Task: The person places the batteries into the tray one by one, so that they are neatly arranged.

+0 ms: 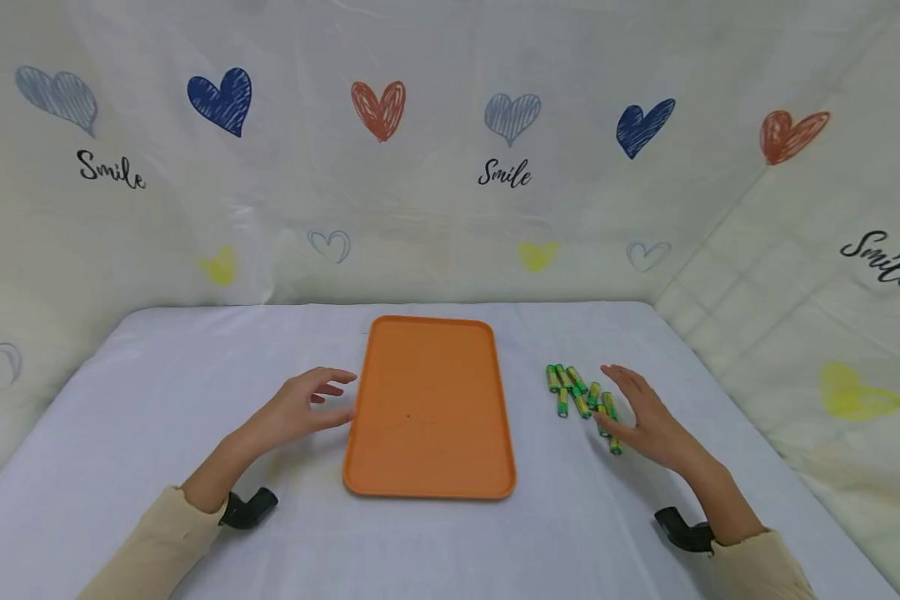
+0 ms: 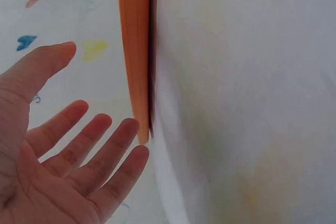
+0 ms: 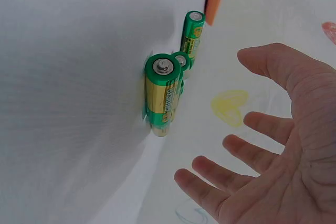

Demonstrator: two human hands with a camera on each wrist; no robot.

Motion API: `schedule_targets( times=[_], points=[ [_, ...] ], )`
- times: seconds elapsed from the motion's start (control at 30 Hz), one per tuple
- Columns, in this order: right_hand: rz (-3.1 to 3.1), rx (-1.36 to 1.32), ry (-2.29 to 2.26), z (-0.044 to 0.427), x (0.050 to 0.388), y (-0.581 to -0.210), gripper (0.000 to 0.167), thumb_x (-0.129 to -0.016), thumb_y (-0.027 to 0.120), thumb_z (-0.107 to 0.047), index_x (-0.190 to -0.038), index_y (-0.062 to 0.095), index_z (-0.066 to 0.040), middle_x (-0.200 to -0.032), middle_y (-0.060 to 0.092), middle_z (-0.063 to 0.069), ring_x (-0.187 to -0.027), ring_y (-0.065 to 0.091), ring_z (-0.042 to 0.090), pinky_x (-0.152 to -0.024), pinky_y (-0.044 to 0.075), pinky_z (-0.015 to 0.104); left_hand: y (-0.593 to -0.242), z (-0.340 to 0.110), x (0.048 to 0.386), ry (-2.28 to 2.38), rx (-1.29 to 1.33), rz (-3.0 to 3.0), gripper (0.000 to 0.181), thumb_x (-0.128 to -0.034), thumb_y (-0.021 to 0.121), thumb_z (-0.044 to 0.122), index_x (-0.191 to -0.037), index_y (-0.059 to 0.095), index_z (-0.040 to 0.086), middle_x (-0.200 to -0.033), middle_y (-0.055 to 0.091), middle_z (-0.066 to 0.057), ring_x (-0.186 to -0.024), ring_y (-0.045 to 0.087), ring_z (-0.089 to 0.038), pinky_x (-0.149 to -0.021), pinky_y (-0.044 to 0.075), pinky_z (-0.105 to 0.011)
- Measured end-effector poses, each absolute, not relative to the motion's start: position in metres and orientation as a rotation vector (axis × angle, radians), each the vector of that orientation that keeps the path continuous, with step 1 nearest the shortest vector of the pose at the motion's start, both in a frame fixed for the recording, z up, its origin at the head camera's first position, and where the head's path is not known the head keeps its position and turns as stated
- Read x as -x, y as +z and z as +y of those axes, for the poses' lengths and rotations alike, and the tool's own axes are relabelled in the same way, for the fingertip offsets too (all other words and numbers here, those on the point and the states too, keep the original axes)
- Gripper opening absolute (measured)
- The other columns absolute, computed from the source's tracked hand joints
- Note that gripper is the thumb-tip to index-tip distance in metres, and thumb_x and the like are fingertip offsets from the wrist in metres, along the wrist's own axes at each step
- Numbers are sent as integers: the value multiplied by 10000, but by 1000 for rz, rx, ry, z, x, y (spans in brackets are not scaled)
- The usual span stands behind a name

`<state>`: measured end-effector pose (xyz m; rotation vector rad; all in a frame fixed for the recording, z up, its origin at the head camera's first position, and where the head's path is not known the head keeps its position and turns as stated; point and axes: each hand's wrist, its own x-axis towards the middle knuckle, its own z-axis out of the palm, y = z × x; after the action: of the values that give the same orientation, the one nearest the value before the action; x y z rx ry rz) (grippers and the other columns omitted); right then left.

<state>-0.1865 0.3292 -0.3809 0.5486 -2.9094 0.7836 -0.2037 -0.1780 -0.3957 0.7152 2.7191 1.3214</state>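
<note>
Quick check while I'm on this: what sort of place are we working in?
Probably a makeshift tabletop work booth. A white tablecloth covers the work surface, a backdrop printed with hearts and "Smile" runs behind and beside it, and an orange tray lies near loose green-and-gold batteries.

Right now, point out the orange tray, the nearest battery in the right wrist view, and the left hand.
Orange tray (image 1: 431,408): head view, on its bare floor.
Nearest battery (image 3: 160,96): right wrist view, on its gold band.
Left hand (image 1: 297,408): head view, on the middle of the hand.
</note>
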Motion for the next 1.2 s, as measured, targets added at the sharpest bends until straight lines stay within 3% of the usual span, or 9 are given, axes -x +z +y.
schedule_targets(
  times=[0.4, 0.8, 1.2],
  points=[
    [-2949, -487, 839, 337, 182, -385, 567, -942, 653, -165, -1409, 396, 29, -1412, 369, 288, -1222, 430, 489, -938, 436, 616, -405, -183, 206, 1297, -736, 2622, 484, -841, 783, 226, -1247, 604, 33, -1258, 603, -145, -1086, 647, -298, -910, 524, -431],
    [-2871, -492, 856, 346, 175, -391, 462, -864, 740, -101, -1266, 564, 43, -1251, 548, 258, -1092, 547, 439, -868, 507, 548, -412, -184, 208, 1255, -819, 2650, 494, -809, 808, 253, -1222, 634, 46, -1187, 658, -69, -1075, 628, -251, -914, 507, -361],
    [-2852, -445, 990, 357, 170, -399, 380, -833, 775, -126, -1141, 621, 36, -1082, 642, 155, -886, 620, 207, -749, 556, 291, -420, -186, 209, 1244, -835, 2638, 495, -812, 805, 285, -1226, 637, 72, -1190, 661, -25, -1101, 600, -237, -943, 475, -351]
  ],
)
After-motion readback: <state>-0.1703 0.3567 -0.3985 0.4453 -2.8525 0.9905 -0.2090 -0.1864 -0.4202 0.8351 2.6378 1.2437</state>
